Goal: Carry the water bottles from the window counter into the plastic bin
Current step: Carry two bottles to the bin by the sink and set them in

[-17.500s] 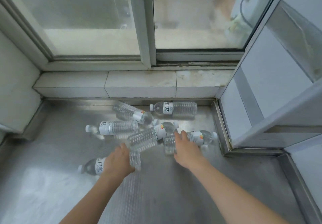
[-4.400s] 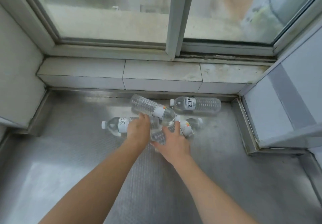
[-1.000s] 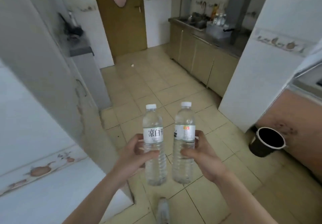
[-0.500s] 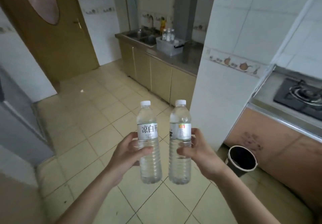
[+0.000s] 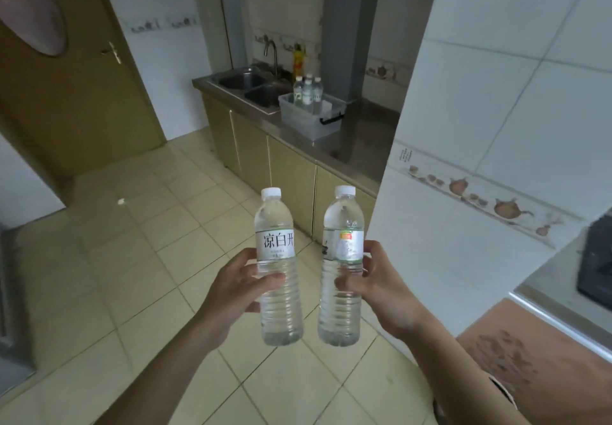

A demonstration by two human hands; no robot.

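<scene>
I hold two clear water bottles upright in front of me over the tiled floor. My left hand [image 5: 236, 287] grips the left bottle [image 5: 277, 259], whose white label carries Chinese characters. My right hand [image 5: 381, 287] grips the right bottle [image 5: 342, 259] around its middle. Both have white caps. Far ahead on the steel kitchen counter stands the translucent plastic bin [image 5: 309, 116] with a black handle. Three bottles [image 5: 308, 90] stand upright inside it.
A double steel sink [image 5: 251, 88] with a tap lies left of the bin. A white tiled wall corner [image 5: 463, 159] juts out on my right. A brown door [image 5: 66, 77] is at the left. A gas stove [image 5: 596, 262] sits at the right edge.
I have turned from the window counter into the kitchen with a bottle in each hand. Over the last second the sink counter and bin have come closer and more central.
</scene>
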